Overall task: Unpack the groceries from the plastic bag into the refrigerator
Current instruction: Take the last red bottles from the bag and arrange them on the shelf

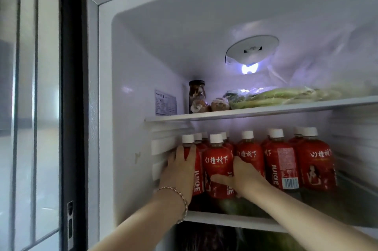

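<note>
Several red juice bottles with white caps stand in rows on the middle shelf [229, 220] of the open refrigerator. My left hand [181, 171] wraps the leftmost front bottle [197, 171], next to the refrigerator's left wall. My right hand [239, 177] grips the second front bottle [217, 167], thumb across its lower label. Both bottles stand upright on the shelf. A bracelet circles my left wrist. The plastic bag is not in view.
On the upper shelf [255, 110] sit a dark jar [196, 95], small wrapped items [219, 104] and bagged green vegetables [276, 97]. A round lamp [252, 51] glows on the back wall. A dark-framed glass door [41, 107] stands left of the refrigerator.
</note>
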A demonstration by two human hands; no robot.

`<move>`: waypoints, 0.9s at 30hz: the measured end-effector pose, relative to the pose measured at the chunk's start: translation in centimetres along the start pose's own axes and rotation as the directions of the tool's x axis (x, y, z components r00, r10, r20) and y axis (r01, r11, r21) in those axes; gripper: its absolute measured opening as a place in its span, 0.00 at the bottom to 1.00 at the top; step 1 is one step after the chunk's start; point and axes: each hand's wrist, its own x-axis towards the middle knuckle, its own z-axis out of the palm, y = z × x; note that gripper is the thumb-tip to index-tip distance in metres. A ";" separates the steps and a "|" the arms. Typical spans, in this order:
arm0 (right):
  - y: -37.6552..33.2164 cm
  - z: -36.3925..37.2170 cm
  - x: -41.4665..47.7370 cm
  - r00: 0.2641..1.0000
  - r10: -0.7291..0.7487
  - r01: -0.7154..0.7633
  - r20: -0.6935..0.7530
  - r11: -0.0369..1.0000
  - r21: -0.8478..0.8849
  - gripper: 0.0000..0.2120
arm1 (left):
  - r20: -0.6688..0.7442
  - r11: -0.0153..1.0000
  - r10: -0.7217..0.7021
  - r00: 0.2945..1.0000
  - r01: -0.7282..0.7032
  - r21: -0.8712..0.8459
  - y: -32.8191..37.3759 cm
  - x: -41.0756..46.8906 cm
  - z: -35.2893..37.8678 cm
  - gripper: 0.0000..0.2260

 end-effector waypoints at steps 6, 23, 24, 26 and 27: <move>-0.9 -0.4 -1.7 0.999 0.034 -0.033 0.009 0.998 -0.043 0.31 | 0.071 0.997 -0.043 0.997 0.039 0.061 0.7 -1.1 -0.5 0.33; -1.2 2.1 -34.9 0.985 0.104 -0.004 0.138 0.812 -0.583 0.14 | 0.488 0.965 0.079 0.869 -0.189 0.180 1.1 -27.5 -8.7 0.14; -0.8 2.5 -37.2 0.968 0.157 -0.009 0.194 0.798 -0.603 0.14 | 0.542 0.970 0.073 0.837 -0.186 0.157 1.5 -29.6 -8.6 0.14; 0.2 2.9 -41.8 0.922 0.273 -0.041 0.275 0.775 -0.631 0.15 | 0.633 0.983 0.070 0.771 -0.162 0.088 2.7 -33.5 -8.7 0.15; 0.7 2.8 -44.0 0.896 0.335 -0.076 0.291 0.762 -0.643 0.16 | 0.671 0.987 0.078 0.738 -0.150 0.050 3.4 -35.3 -9.0 0.13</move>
